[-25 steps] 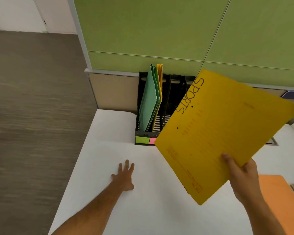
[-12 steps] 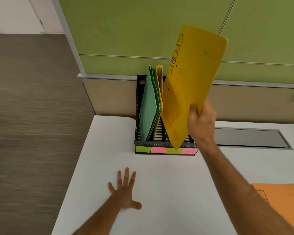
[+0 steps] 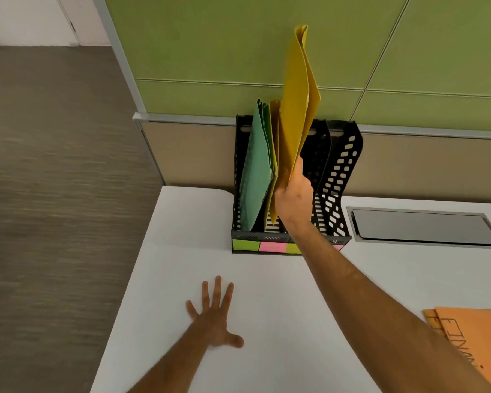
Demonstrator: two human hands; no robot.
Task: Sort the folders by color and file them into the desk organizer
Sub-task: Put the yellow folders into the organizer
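1. Just one camera here, worn on the person's head, so it sits above the white desk [image 3: 267,279] and looks forward and down.
2. It faces the green partition wall [image 3: 210,52] at the back of the desk, with the black desk organizer [image 3: 338,171] standing against it, roughly center frame.
3. Wide-angle lens: lines bend toward the edges, and the brown carpet [image 3: 54,194] fills the whole left side.
4. It's close in. Both forearms come in from the bottom edge, the left hand [image 3: 214,316] low in the middle, the right hand [image 3: 294,194] up at the organizer.
5. No second view, so nothing is shared.
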